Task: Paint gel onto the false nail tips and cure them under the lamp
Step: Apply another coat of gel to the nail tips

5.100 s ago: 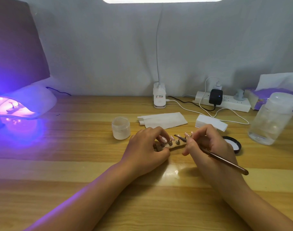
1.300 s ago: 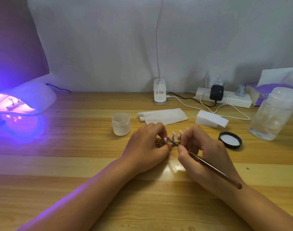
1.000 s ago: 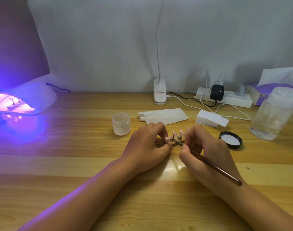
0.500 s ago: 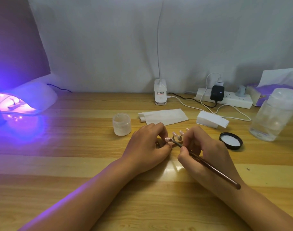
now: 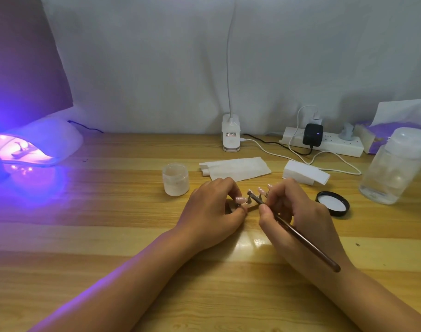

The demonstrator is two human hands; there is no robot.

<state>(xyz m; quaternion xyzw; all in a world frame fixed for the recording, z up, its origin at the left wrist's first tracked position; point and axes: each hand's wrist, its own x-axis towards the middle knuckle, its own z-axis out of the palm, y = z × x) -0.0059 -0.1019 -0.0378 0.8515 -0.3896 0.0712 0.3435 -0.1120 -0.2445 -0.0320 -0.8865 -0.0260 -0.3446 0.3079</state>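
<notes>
Painting gel: I am pinching the thin, stiff brush (image 5: 300, 236) in my right hand (image 5: 300, 212), its bristles just beyond my grip at the false nail tips (image 5: 240, 200). My left hand (image 5: 211, 212) is clamping their holder (image 5: 252, 205), seemingly by its end. I judge the tips light and smudge-prone.

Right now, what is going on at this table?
A person is painting gel on false nail tips. The left grip pinches one end of the row to steady it on the table. The right grip holds a brush with its end at the tips. At far left the curing lamp glows purple.
</notes>
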